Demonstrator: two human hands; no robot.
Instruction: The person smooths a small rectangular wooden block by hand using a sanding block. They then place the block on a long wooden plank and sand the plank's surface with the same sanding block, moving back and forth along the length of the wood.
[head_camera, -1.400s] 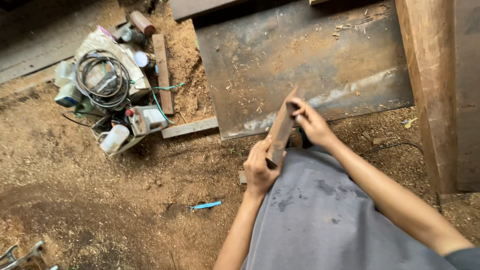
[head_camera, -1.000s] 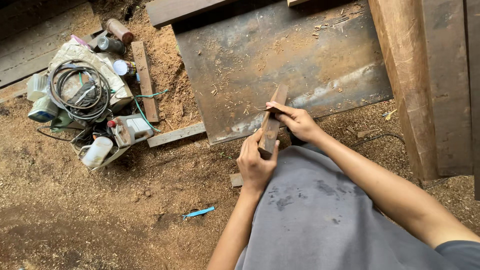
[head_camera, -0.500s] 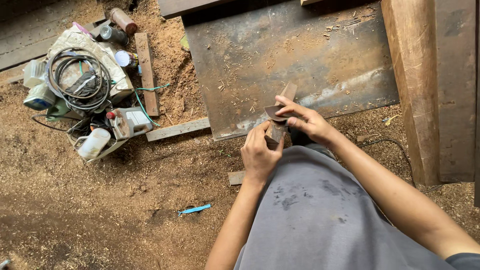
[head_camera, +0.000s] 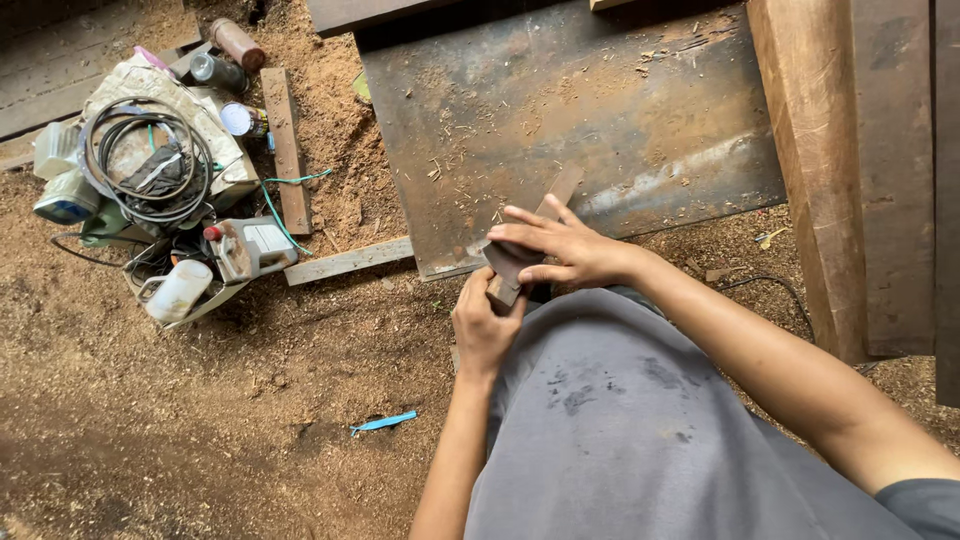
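The ground is bare earth covered with sawdust and wood shavings, seen from above. A rusty metal sheet lies flat at twelve o'clock, littered with chips, and thick timber beams run down the frame at two to three o'clock.

Near the centre, the person holds a narrow wooden strip that slants up toward one o'clock over the lower edge of the sheet. The left hand is closed around the strip's lower end, fingers wrapped tight, thumb up. The right hand lies across the strip just above the left one, fingers partly extended toward nine o'clock, pressing a small dark flat piece against the wood; what that piece is cannot be told. Both forearms come in from five and six o'clock over a grey garment marked with dark smudges.

At ten o'clock sits a heap of gear: a coil of black cable on a pale sack, a white plastic jug, a small grey power tool, and several cans at the top of the pile. A short plank lies upright beside the heap, and a thin wooden batten lies at an angle between heap and sheet. A green cord trails across the sawdust there. A small blue scrap lies at seven o'clock, well apart from the hands.
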